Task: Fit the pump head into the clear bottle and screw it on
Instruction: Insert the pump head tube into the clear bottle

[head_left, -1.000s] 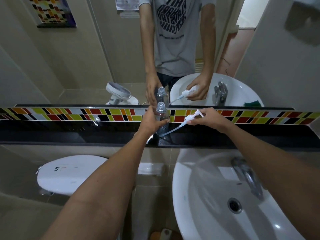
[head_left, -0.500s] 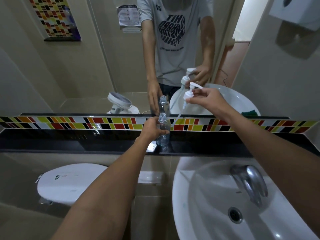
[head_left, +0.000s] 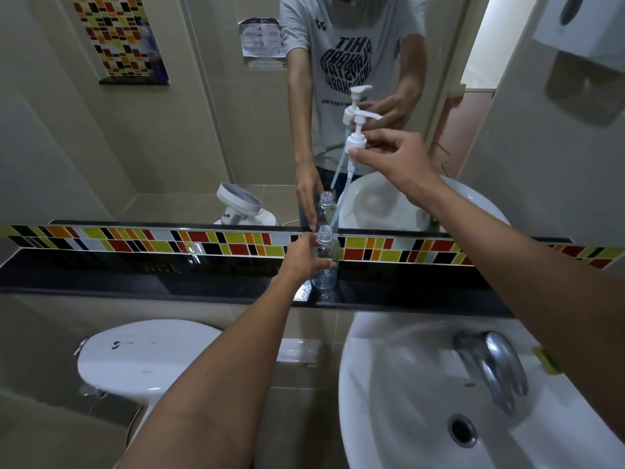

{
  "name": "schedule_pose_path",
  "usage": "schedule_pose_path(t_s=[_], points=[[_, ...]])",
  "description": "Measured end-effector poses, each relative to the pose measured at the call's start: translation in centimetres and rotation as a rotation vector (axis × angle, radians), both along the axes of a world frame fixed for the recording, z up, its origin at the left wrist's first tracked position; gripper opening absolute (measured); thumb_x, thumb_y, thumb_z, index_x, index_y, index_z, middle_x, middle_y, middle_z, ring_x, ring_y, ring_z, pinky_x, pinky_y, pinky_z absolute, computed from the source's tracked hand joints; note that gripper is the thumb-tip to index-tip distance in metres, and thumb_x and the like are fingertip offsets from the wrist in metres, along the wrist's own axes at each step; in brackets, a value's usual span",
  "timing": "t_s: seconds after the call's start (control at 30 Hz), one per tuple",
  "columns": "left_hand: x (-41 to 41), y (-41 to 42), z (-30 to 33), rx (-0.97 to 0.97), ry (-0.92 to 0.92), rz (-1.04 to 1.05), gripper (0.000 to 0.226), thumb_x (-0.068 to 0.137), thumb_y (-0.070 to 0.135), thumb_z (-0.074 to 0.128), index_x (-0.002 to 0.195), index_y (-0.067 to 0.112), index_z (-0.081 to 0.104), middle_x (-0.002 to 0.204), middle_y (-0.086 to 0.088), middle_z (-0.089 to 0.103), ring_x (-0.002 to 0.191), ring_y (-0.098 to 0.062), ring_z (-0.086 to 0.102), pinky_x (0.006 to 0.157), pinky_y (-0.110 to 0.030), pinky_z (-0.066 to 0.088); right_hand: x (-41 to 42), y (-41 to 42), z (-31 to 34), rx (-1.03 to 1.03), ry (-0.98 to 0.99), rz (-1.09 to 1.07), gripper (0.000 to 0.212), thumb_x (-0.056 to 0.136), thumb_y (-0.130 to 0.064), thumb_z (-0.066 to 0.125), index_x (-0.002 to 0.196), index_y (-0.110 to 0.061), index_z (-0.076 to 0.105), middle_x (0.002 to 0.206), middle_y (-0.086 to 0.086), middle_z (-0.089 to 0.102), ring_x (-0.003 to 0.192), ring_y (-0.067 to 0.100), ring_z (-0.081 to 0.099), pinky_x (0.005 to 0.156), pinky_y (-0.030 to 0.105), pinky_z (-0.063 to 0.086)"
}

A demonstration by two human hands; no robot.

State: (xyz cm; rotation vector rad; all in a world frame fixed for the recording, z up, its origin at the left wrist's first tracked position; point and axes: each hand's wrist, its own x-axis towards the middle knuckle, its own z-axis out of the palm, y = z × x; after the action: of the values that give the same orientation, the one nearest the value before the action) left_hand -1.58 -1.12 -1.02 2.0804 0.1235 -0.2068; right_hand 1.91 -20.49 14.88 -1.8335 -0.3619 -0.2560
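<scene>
the left hand [head_left: 306,262] wraps its fingers around the clear bottle [head_left: 325,257], upright on the dark surface [head_left: 169,282], mouth open. up and to the right, the right hand [head_left: 395,154] pinches the pump head [head_left: 355,141] by its collar; its long tube slants down-left, tip near the mouth, not yet in.

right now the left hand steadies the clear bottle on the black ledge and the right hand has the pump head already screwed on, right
Not quite. The head view shows the right hand holding the pump head above the clear bottle; its neck is open. The left hand does steady it on the black ledge.
</scene>
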Motion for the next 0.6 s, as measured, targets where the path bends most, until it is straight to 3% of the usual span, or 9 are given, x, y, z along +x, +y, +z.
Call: schedule_pose_path(t_s=[0.2,0.27,0.4,0.6], points=[[0.1,0.1,0.0,-0.021,0.027,-0.012,0.078,0.071,0.013,0.09,0.14,0.009,0.052,0.136,-0.009,0.065,0.129,-0.027,0.059,0.108,-0.05,0.049,0.5,1.5,-0.8,-0.007,0.015,0.053,0.028,0.083,-0.016,0.086,0.109,-0.016,0.075,0.1,0.006,0.08,0.091,0.011,0.074,0.089,0.022,0.059],[0.1,0.1,0.0,-0.03,0.029,-0.012,0.079,0.071,0.012,0.089,0.141,0.009,0.052,0.136,-0.009,0.065,0.129,-0.028,0.06,0.107,-0.051,0.05,0.5,1.8,-1.4,-0.026,0.022,0.071,0.028,0.084,-0.015,0.085,0.11,-0.017,0.074,0.103,0.015,0.08,0.091,0.014,0.074,0.088,0.021,0.059],[0.2,0.1,0.0,-0.045,0.03,-0.008,0.08,0.071,0.011,0.089,0.142,0.008,0.052,0.133,-0.008,0.066,0.126,-0.026,0.061,0.107,-0.05,0.05,0.2,2.1,-3.5,-0.073,0.062,0.081,0.041,0.085,-0.009,0.083,0.123,-0.001,0.07,0.109,0.027,0.076,0.091,0.019,0.07,0.084,0.019,0.058],[0.3,0.2,-0.4,-0.066,-0.001,0.002,0.079,0.074,0.008,0.088,0.143,0.009,0.051,0.141,-0.011,0.061,0.13,-0.027,0.057,0.109,-0.046,0.048,-0.1,2.7,-7.9,-0.115,0.123,0.089,0.049,0.084,-0.008,0.084,0.128,0.004,0.067,0.105,0.015,0.078,0.086,0.011,0.072,0.082,0.014,0.058]])
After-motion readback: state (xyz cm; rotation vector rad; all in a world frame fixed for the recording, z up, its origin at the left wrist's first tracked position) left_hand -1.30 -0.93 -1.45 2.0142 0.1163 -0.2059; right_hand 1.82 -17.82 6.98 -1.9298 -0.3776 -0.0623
